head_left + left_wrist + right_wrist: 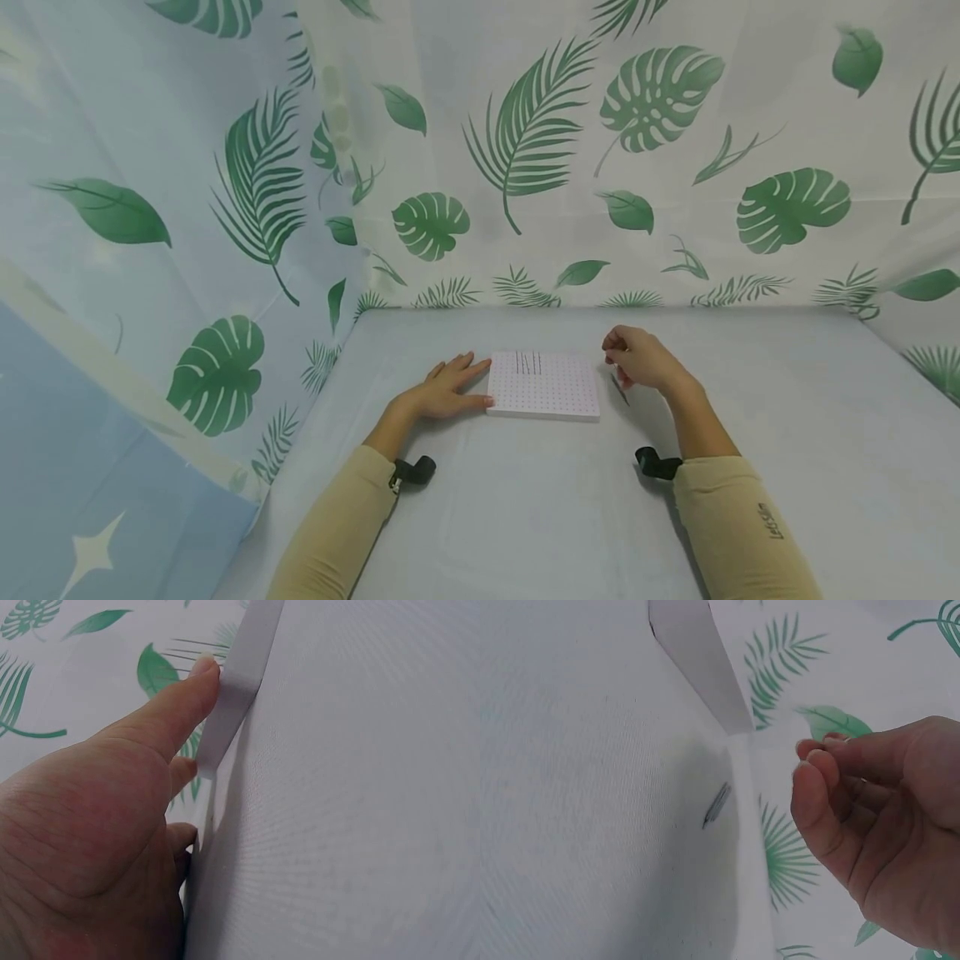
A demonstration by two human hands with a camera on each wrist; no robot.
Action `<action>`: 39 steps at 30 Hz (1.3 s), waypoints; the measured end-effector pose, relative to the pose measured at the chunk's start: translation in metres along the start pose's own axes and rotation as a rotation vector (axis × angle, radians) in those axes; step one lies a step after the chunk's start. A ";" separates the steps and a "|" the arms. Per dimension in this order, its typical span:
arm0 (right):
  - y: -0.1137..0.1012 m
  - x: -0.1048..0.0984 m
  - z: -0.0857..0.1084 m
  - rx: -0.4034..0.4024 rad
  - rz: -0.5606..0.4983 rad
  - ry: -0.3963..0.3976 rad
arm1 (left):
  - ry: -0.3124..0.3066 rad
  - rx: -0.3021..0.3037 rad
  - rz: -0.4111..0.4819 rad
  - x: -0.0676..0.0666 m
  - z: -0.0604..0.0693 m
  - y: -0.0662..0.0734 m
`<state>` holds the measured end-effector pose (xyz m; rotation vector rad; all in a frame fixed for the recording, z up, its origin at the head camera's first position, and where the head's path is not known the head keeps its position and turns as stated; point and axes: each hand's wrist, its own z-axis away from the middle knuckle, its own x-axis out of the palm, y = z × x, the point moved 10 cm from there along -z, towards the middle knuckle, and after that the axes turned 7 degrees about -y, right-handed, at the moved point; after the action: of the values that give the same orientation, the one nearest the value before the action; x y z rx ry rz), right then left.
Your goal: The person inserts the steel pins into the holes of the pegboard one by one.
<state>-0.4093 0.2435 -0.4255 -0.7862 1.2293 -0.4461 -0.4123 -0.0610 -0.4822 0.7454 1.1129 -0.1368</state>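
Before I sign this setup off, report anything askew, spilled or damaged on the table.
Nothing stands out. The white board shows no visible damage, with the left hand at its edge. The dark sticks on the table, beside the board, lie bundled together rather than scattered, and no spill shows.

white board [558,393]: flat | dark pins [528,363]: upright on it | loose pins [717,805]: beside it

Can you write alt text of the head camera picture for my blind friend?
A left hand touches the side of a pale dotted board with thin dark sticks, while the right hand, fingers curled, is near loose sticks on the table. Leaf-print cloth hangs behind.
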 end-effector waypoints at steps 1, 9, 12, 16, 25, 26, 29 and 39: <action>-0.002 -0.001 -0.001 -0.014 -0.001 0.015 | 0.001 0.000 0.000 0.000 0.000 0.000; -0.019 -0.007 -0.005 -0.102 0.031 0.153 | 0.010 0.001 0.005 -0.002 -0.001 0.000; -0.024 -0.007 -0.005 -0.127 0.040 0.191 | 0.007 0.000 0.004 -0.002 -0.001 0.000; -0.029 -0.008 -0.004 -0.152 0.022 0.237 | 0.007 -0.003 0.004 -0.002 -0.001 0.000; -0.037 0.000 -0.006 -0.176 -0.038 0.258 | 0.001 -0.006 0.011 -0.001 0.000 0.001; -0.038 0.000 -0.006 -0.179 -0.041 0.260 | 0.001 -0.005 0.013 -0.001 0.000 0.001; -0.038 0.003 -0.008 -0.180 -0.056 0.258 | 0.002 -0.002 0.018 0.000 0.000 0.001; -0.041 0.012 -0.014 -0.188 -0.036 0.244 | 0.001 0.000 0.015 0.000 0.000 0.001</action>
<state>-0.4144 0.2040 -0.4052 -0.9346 1.5015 -0.4706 -0.4122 -0.0604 -0.4816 0.7536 1.1078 -0.1236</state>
